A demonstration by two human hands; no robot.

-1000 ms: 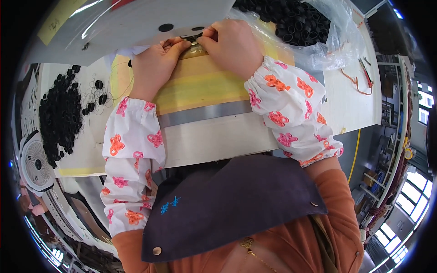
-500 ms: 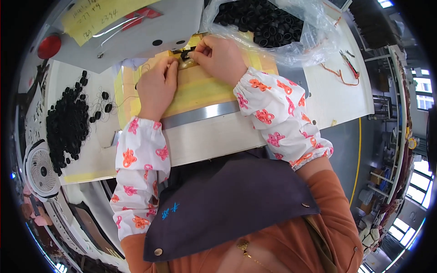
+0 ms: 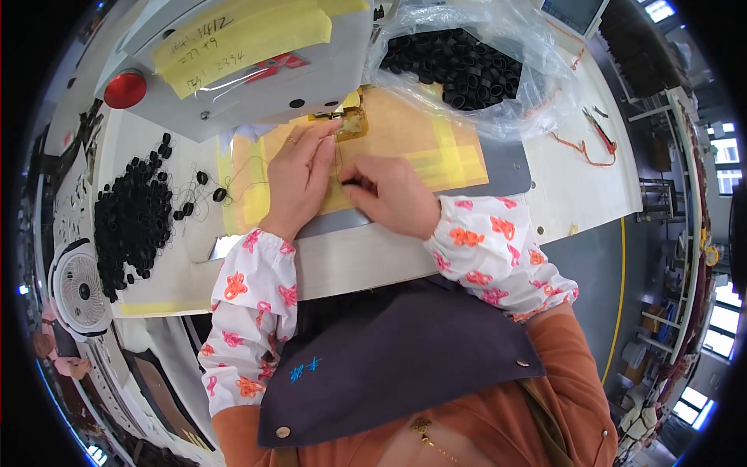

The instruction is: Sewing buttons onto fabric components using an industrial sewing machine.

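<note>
While the left hand (image 3: 299, 175) lay flat, fingers spread, on the yellow sheet (image 3: 405, 140) near the table's (image 3: 576, 187) far edge, the right hand (image 3: 393, 194) beside it pinched a small black piece (image 3: 352, 183). Black rings (image 3: 132, 222) were heaped toward the left edge.

Your left hand (image 3: 299, 175) lies flat with fingers stretched toward twelve o'clock, while your right hand (image 3: 389, 194), just beside it at three o'clock, curls with fingertips pinched toward nine, both forearms in flowered sleeves entering from six.
</note>
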